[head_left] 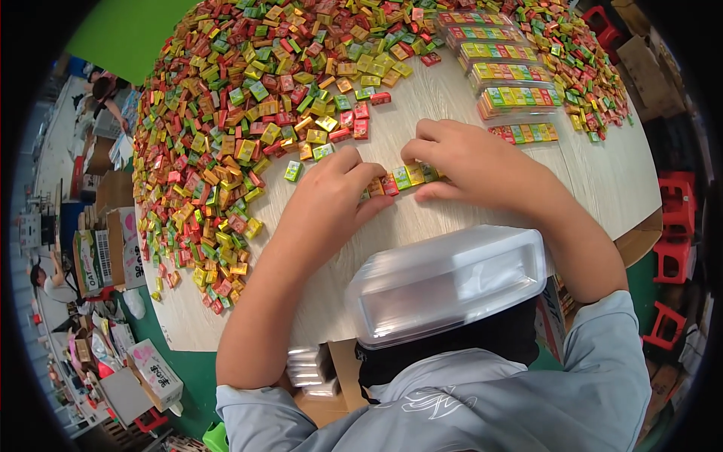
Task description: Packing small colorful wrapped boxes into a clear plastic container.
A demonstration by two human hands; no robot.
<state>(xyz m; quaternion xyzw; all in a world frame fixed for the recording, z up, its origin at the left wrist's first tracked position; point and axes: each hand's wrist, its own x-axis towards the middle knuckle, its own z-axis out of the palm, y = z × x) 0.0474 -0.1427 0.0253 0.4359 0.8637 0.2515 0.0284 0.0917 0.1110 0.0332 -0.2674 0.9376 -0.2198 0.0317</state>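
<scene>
Small packets heaped across the far and left of the counter point(312, 305) bear labels too tiny to read, while a carton point(156, 373) at the left shows bold dark lettering on white and pink. The packets are glossy little blocks in red, yellow, green and orange, the heap point(218, 120) loose and jumbled. A short row of packets point(401, 179) lies on the counter near its middle, between the two hands: the left hand point(324, 196) has its grip closed on the row's left end, and the right hand point(482, 166) clamps the right end between thumb and fingers. Filled clear plastic trays point(520, 96) line up at the far right, and nested empty trays point(444, 282), smooth and translucent, stand near. The counter is pale, wood-grained; beyond it are green floor point(192, 369) and red plastic stools point(664, 324) to the right.
</scene>
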